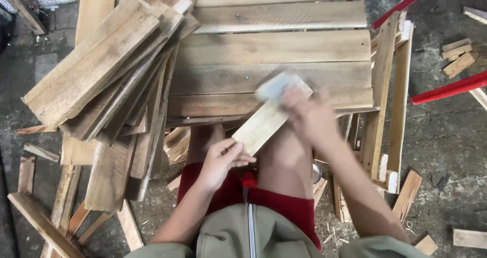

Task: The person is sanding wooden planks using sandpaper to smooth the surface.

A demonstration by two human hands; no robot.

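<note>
A short wood board lies tilted across the person's knees, its far end w/ the near edge of the plank counter. Left hand has its grip closed on the near left end of the board, thumb on top. Right hand is blurred at the far end of the board; it presses a pale, blurred thing there, but I cannot tell what it is, nor if the grip is wide or narrow. Left of the counter leans a stack of boards. At far right are red bars and small wood scraps on the floor.
</note>
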